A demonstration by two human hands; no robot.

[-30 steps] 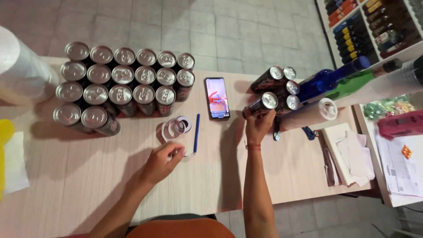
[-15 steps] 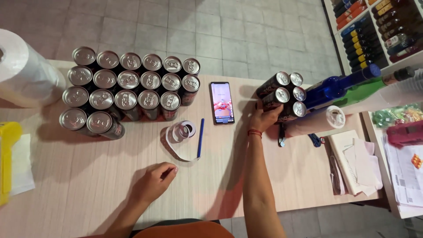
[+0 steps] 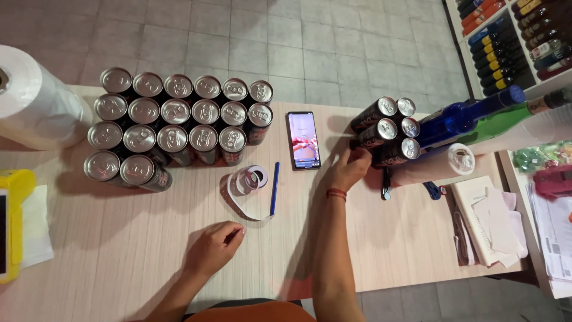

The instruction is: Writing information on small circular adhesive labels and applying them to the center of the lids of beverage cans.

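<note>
My right hand (image 3: 350, 166) reaches to the right side of the wooden table (image 3: 119, 262) and grips the base of a dark drink can (image 3: 390, 154). That can lies on its side in a small group of dark cans (image 3: 387, 122). My left hand (image 3: 213, 248) rests on the table near the front edge, fingers loosely curled and holding nothing. Just beyond it lie a roll of white label tape (image 3: 250, 179) and a blue pen (image 3: 274, 188). A phone (image 3: 302, 140) with a lit screen lies flat between the two groups of cans.
A block of several upright silver-topped cans (image 3: 179, 125) fills the table's left middle. A big plastic film roll (image 3: 36, 107) and a yellow device (image 3: 13, 223) sit far left. Blue (image 3: 471, 116), green (image 3: 512, 122) and clear (image 3: 441, 164) bottles lie right, by papers (image 3: 485, 220). A bottle shelf (image 3: 512, 36) stands beyond.
My right hand carried a dark can to the right and set it against the lying group. My left hand drew back from the label roll toward the front edge.
</note>
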